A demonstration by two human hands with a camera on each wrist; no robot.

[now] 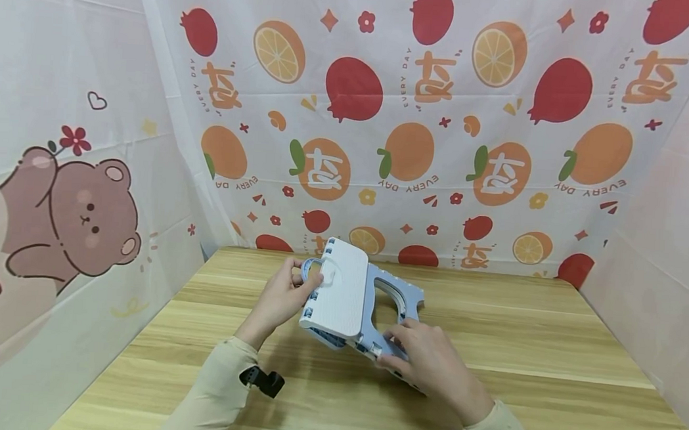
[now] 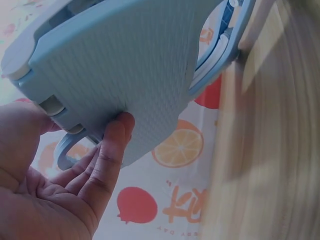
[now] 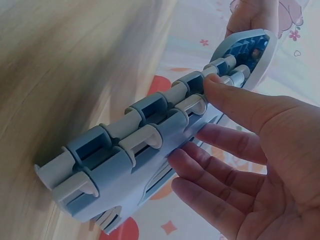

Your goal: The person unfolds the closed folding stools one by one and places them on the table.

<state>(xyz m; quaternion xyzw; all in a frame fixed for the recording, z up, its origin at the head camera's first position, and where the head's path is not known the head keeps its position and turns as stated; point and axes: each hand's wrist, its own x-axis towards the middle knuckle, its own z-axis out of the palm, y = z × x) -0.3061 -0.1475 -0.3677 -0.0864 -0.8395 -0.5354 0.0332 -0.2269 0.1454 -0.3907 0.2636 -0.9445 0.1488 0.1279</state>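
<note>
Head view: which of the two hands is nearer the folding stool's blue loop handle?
The left hand, close beside that loop handle; the right hand is farther off, at the blue panel.

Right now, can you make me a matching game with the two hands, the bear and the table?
1. left hand
2. right hand
3. bear
4. table

A. brown, with a red flower
B. touching the blue side of the folding stool, near its big opening
C. striped, yellowish wood
D. touching the stool's white panel

Pairs: 1-D, 2-B, 3-A, 4-C.
</note>
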